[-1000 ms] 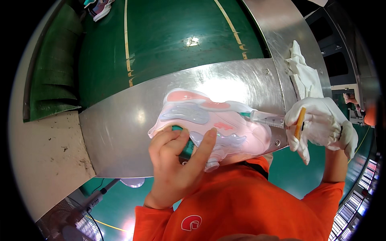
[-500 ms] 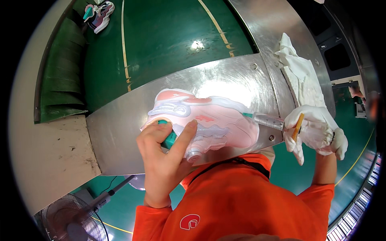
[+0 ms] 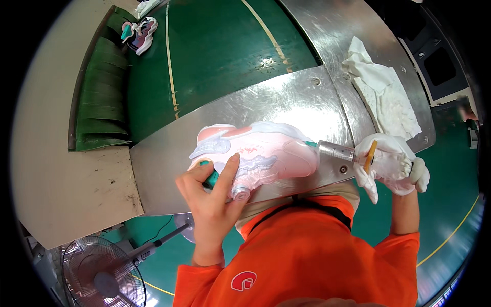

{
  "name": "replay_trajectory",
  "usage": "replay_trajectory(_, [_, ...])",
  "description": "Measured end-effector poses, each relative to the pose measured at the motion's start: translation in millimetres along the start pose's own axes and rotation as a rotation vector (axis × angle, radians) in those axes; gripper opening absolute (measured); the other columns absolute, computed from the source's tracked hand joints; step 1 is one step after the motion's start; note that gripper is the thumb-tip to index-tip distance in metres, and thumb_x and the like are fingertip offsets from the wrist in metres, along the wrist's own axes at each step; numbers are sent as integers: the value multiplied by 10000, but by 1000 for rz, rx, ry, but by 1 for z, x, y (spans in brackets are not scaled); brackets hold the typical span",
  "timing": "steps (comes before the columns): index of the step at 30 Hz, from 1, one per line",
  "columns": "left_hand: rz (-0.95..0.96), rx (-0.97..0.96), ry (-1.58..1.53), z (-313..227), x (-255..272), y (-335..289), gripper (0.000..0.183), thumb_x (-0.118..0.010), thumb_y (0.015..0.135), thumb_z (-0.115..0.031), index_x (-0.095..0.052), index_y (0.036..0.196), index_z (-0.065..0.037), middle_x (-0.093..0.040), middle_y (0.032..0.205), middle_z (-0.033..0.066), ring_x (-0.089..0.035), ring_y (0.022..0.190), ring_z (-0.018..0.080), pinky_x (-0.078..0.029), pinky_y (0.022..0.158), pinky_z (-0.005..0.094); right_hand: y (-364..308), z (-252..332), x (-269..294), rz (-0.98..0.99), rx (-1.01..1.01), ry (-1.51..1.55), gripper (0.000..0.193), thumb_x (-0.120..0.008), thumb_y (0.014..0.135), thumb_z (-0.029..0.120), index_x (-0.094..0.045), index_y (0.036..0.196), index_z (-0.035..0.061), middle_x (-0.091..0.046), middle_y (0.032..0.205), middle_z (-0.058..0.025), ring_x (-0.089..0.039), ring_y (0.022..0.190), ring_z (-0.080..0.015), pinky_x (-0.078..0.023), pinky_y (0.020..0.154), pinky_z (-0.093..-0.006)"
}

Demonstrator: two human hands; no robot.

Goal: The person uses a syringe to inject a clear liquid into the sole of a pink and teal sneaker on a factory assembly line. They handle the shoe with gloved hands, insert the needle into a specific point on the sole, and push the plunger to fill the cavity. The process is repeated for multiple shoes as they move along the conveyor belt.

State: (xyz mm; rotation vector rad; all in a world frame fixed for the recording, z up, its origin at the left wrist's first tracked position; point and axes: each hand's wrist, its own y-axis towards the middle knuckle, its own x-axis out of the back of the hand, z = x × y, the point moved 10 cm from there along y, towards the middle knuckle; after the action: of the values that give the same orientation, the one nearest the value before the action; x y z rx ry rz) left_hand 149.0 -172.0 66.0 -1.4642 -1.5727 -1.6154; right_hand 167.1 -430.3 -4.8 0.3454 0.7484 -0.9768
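A pink and white sneaker (image 3: 255, 151) lies on its side on the curved steel table (image 3: 286, 102), toe pointing right. My bare left hand (image 3: 212, 192) grips its heel end, with a teal insert showing under the fingers. My right hand (image 3: 391, 163), in a white glove, holds a metal syringe-like tool (image 3: 335, 150) whose tip meets the sneaker's toe. A thin orange stick (image 3: 370, 156) is also pinched in that hand.
A white rag (image 3: 383, 89) lies on the steel surface at the right. A green conveyor belt (image 3: 215, 46) runs behind, with another sneaker (image 3: 137, 33) at its far left. A fan (image 3: 99, 273) stands at lower left beside a beige table (image 3: 66, 179).
The view has shifted. My left hand slid along the sneaker's heel, its fingers now wrapped lower around it. My right hand keeps the tool at the toe.
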Motion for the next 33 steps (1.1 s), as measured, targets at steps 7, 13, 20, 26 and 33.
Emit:
replay_trajectory(7, [-40,59,151,-19,3,-23,661,-914,569,-213,-687,1187,-149,-396,975,101,-439,952,286,-421,789,376,-5,-7,-3,114,64,113,955,-769,372,355,-482,1080,-219,-586,904,-252,-632,786,-267,-555,527,-275])
replay_trajectory(13, [-70,89,230,-32,4,-37,651,-906,595,-251,-684,1196,-138,-401,956,102,-435,935,293,-406,780,380,-20,-12,-3,-44,76,93,1039,-806,427,441,-450,1140,-226,-570,941,-271,-625,701,-282,-572,534,-278])
replay_trajectory(20, [-130,62,218,-35,3,-41,644,-885,598,-237,-683,1204,-151,-425,961,113,-436,912,296,-392,777,385,-38,-15,-9,-201,178,135,1090,-801,441,396,-370,1227,-222,-545,853,-296,-596,564,-339,-519,438,-310])
replay_trajectory(26, [-112,66,208,-34,5,-41,662,-908,590,-242,-680,1204,-151,-420,948,118,-447,933,305,-398,792,386,-41,-14,-28,-338,85,-89,1110,-815,489,530,-412,1242,-179,-584,902,-260,-597,509,-268,-530,477,-294])
replay_trajectory(33, [-49,40,153,-31,8,-12,641,-893,571,-245,-682,1165,-125,-414,896,103,-441,856,297,-397,738,383,-43,-26,-41,-291,146,-173,1219,-961,422,488,-417,1296,-166,-609,982,-218,-637,715,-214,-538,613,-284])
